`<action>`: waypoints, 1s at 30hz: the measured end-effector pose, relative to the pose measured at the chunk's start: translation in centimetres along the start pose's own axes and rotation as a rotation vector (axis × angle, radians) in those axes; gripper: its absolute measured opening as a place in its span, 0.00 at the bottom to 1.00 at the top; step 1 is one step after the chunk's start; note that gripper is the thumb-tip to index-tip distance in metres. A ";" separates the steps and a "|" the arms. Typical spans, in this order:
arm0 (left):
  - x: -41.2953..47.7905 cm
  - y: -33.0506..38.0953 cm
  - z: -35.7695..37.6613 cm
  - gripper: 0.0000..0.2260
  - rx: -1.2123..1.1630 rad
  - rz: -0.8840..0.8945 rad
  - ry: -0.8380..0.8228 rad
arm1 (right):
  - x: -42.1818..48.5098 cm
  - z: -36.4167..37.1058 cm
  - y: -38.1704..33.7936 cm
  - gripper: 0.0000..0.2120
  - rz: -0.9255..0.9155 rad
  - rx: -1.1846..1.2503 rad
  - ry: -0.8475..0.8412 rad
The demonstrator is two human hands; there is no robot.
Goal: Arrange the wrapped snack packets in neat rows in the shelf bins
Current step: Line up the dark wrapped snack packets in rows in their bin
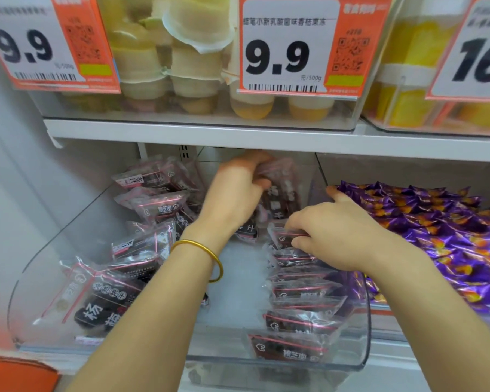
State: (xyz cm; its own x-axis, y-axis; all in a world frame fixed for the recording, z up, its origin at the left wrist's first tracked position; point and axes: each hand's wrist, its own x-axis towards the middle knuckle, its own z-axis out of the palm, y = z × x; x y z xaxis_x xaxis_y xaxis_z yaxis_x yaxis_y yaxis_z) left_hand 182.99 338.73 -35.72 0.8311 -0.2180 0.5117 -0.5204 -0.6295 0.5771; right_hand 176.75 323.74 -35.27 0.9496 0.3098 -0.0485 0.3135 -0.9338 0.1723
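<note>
My left grip [235,190] clamped on packet [280,190], long axis roughly upright, just behind row [300,304]; right grip [331,233] pinches rear packet [283,239] of row.

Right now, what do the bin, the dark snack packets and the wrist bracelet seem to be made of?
The bin looks like clear rigid plastic, glossy: one sees through its walls. The snack packets seem thin transparent film, shiny and crinkled, dark contents visible. The bracelet looks like polished gold-coloured metal; whether real gold, I cannot tell.
</note>
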 end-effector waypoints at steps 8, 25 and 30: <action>0.4 -1.7 2.6 0.16 -0.247 -0.097 -0.423 | -0.5 -0.5 0.1 0.07 0.028 0.202 0.137; 2.9 -4.5 0.6 0.20 0.551 -0.138 -0.475 | 0.8 -0.3 0.5 0.22 0.110 0.281 -0.023; 3.3 -4.1 1.0 0.23 0.965 -0.178 -0.646 | 0.4 -0.4 0.4 0.24 0.099 0.278 -0.042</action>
State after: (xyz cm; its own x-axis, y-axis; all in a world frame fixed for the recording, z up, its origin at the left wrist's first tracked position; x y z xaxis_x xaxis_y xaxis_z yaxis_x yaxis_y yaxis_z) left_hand 188.01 339.82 -37.03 0.9668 -0.2327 -0.1056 -0.2525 -0.9332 -0.2556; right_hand 177.22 323.52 -34.79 0.9732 0.2128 -0.0868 0.2043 -0.9741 -0.0972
